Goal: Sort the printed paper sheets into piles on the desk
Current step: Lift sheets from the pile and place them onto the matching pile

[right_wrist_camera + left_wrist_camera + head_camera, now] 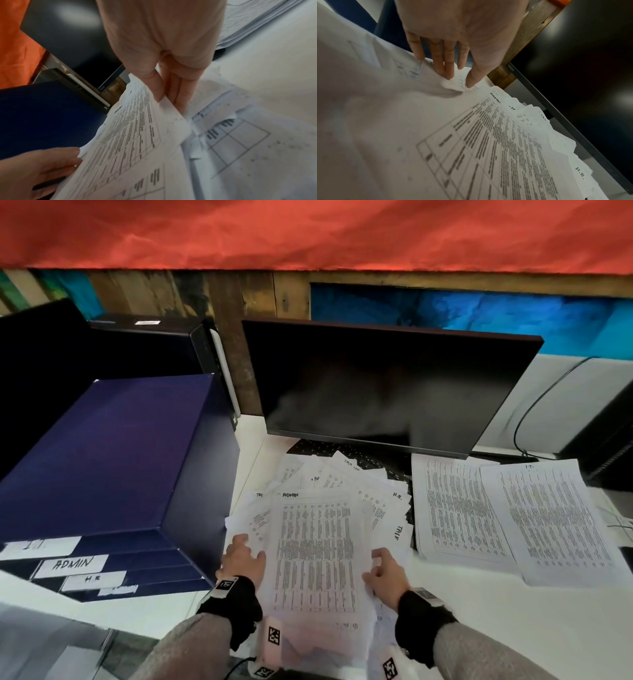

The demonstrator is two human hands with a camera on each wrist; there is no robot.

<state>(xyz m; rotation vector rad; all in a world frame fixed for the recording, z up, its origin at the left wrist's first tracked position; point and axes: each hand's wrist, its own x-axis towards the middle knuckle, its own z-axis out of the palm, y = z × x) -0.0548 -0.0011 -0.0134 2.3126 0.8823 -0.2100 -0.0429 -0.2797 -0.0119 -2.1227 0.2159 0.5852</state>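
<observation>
At the near desk (496, 628) edge, the left hand (241, 559) lies with straight fingers pressing the left side of the loose heap (342, 474), while the right hand (385, 571) pinches the right edge of the top ADMIN sheet (318, 553) between thumb and fingers. That sheet runs lengthwise away from the person, heading at the far end, its right edge lifted. A blue box (113, 460) hems the heap on the left; two sorted piles (507, 508) lie right, with bare desk nearer; a monitor (387, 388) closes the far side.
</observation>
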